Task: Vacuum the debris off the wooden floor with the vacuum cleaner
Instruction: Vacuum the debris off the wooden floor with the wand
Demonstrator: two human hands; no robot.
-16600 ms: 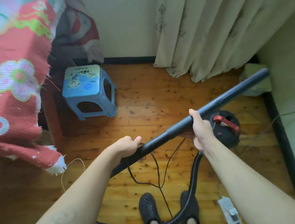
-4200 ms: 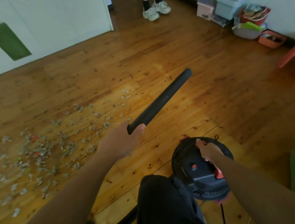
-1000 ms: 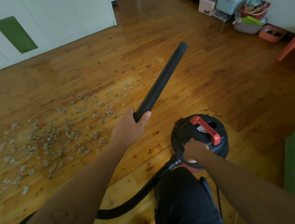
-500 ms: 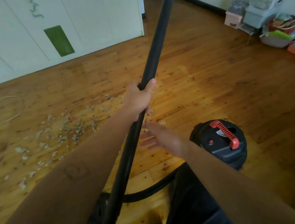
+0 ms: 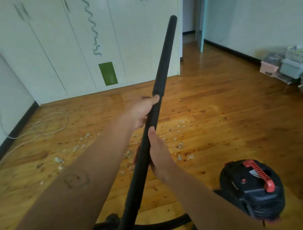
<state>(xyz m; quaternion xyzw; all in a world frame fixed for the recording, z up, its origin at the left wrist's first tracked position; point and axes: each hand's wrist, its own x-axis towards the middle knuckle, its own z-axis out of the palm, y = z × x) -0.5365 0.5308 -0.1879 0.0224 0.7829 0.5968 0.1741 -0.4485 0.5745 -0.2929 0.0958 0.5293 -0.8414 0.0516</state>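
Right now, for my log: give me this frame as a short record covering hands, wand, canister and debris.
wand: tip raised in the air, pointing toward the wardrobe
left hand: grips wand, higher up
right hand: grips wand, lower down
canister: stands on the wooden floor, at right
debris: scattered on wooden floor ahead, not yet vacuumed

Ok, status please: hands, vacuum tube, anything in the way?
Left hand and right hand grip long black vacuum tube, tip raised. Pale debris on wooden floor. White cable loops far left.

Left grip [image 5: 140, 111] curled ahead, right grip [image 5: 160, 155] curled just behind
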